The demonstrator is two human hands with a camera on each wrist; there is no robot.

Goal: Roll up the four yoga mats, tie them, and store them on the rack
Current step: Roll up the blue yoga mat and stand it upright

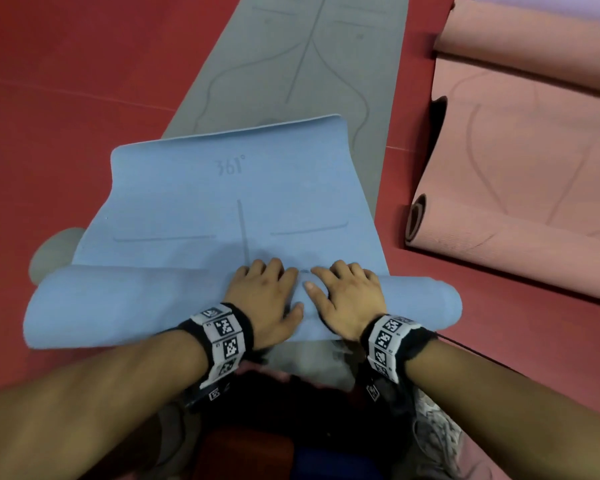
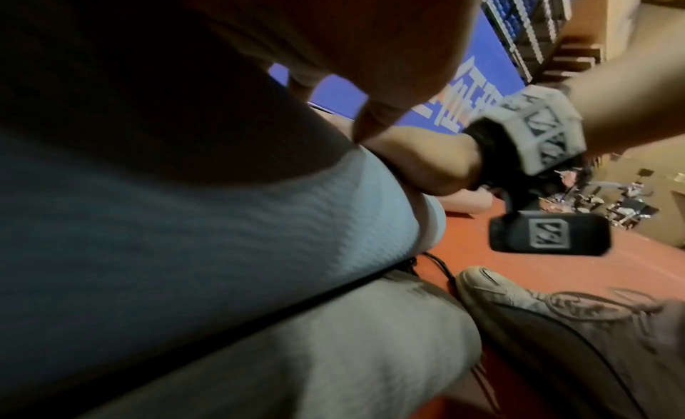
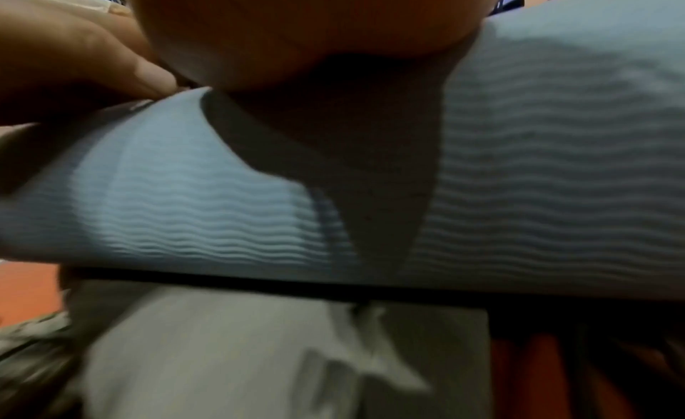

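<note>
**Both hands pressed on a half-rolled blue mat**

Red floor (image 1: pixel 66 98) fills the room, and several mats lie spread across it. Nearest the person is the blue mat (image 1: pixel 222 202), its near end wound into a thick roll that lies crosswise, its far end flat and marked with a printed "361°" and guide lines. It sits on top of a grey mat (image 1: pixel 291 64) that stretches away toward the top of the head view and also shows beneath the roll, close to the person's knees.

The left hand (image 1: pixel 267 296) and the right hand (image 1: pixel 347 292) lie side by side on the middle of the roll, palms down, fingers draped over its far side with the fingertips at the seam where roll meets flat mat. Neither grip closes round anything; the fingers are spread and pressing. Each wrist wears a black band with white coded tags.

To the right lies a pink mat (image 1: pixel 516 150), partly rolled at both ends, apart from the blue one.

From the left wrist view a shoe (image 2: pixel 519 302) rests on the floor beside the grey mat, and blue-stocked shelving (image 2: pixel 526 21) stands far off.
</note>
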